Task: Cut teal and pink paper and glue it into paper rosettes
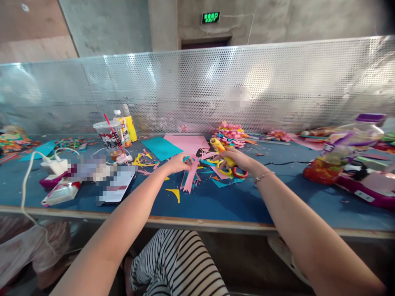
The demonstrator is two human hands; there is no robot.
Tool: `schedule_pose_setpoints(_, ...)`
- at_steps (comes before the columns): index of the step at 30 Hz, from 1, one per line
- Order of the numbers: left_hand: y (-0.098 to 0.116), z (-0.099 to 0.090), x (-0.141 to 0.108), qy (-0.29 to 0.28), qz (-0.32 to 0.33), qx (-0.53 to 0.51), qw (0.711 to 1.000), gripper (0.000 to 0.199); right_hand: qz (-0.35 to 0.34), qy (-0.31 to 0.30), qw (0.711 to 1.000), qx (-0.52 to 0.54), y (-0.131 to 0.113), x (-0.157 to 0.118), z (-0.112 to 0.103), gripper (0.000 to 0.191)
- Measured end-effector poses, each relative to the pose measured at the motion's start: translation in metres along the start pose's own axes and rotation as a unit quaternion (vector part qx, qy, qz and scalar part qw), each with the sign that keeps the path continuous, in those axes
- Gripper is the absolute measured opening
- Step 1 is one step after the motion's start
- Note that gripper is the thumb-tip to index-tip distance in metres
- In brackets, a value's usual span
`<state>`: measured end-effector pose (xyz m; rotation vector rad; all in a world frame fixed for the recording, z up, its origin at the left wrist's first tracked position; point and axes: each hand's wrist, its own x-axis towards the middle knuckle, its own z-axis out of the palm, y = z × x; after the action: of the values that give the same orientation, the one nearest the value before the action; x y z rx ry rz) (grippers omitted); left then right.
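"What's nearest, from where you stand?"

"The table's wooden edge (200, 222), above the striped trousers (182, 263). Past it lies a curved yellow scrap (175, 195), then the pink strip (190, 176), its notched end hanging towards the person, with teal paper against it."

"How would you handle that strip well?"

"I'd pinch it close to the top, where the layers meet, so they don't slide, and let the tail hang without a crease. It's thin paper — a hard squeeze would probably buckle it. I'd also keep the tip of the yellow tool (217, 146) turned away from the fingers, as it is here."

"And the fingers?"

"The left hand (182, 163) has its fingers drawn in, pinching the upper end of the strip. The right hand (231, 157) is curled round the yellow tool; I can't tell how tightly, because the palm and some fingertips are hidden. By that hand are yellow loop handles (224, 167) and a red loop handle (240, 172) — I can't see whether the hand touches them."

"Anything beyond?"

"A teal sheet (162, 148) beside a pink sheet (187, 144), a heap of small pink pieces (231, 133), then the perforated metal panel (197, 82)."
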<state>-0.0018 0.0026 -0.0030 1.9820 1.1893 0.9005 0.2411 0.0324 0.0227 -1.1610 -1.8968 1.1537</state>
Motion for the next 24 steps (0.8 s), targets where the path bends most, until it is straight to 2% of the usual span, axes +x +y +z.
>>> schedule_pose_setpoints(3, -0.002, -0.001, -0.001, -0.032, 0.009, 0.067, 0.997, 0.023, 0.091, -0.058, 0.991, 0.078, 0.002, -0.004, 0.000, 0.031)
schedule_pose_setpoints(7, -0.003, -0.001, -0.001, -0.021, 0.015, 0.140, 0.990, 0.030, 0.154, -0.101, 0.973, 0.142, 0.005, -0.005, 0.002, 0.031)
schedule_pose_setpoints(12, 0.000, -0.002, -0.003, 0.009, -0.003, 0.186, 0.982, 0.038, 0.124, -0.137, 0.966, 0.182, 0.012, 0.000, 0.002, 0.028)
schedule_pose_setpoints(16, 0.002, -0.003, -0.004, 0.013, -0.029, 0.216, 0.976, 0.028, 0.113, -0.170, 0.961, 0.185, 0.017, 0.004, 0.001, 0.026)
schedule_pose_setpoints(20, 0.002, -0.003, -0.003, 0.005, -0.029, 0.164, 0.986, 0.021, 0.108, -0.166, 0.961, 0.193, 0.016, 0.004, -0.002, 0.023)
schedule_pose_setpoints(24, 0.004, -0.001, -0.003, 0.017, -0.031, 0.022, 0.999, 0.019, 0.081, -0.084, 0.968, 0.220, 0.009, 0.004, -0.011, 0.018)
